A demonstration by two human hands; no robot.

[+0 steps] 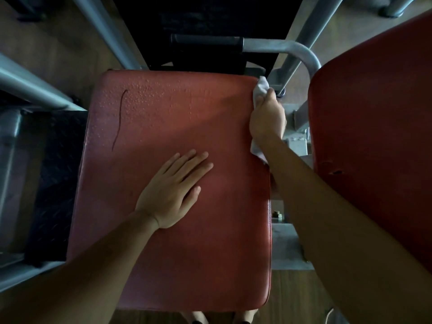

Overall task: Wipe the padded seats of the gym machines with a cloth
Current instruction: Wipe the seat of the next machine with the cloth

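A red padded seat (163, 118) fills the middle of the head view, with a dark curved scratch near its far left and a bumpy, worn patch along the far edge. My left hand (174, 191) lies flat on the seat's middle, fingers apart, holding nothing. My right hand (267, 118) is at the seat's far right edge, shut on a white cloth (260, 88). The cloth sticks out above the fingers and below the wrist, pressed against the seat's side.
A second red pad (374, 127) stands close on the right. A grey metal tube (285, 49) with a black grip (205, 40) curves behind the seat. Grey frame bars (30, 86) and a black tread plate (56, 174) lie left. Wooden floor (297, 298) shows below.
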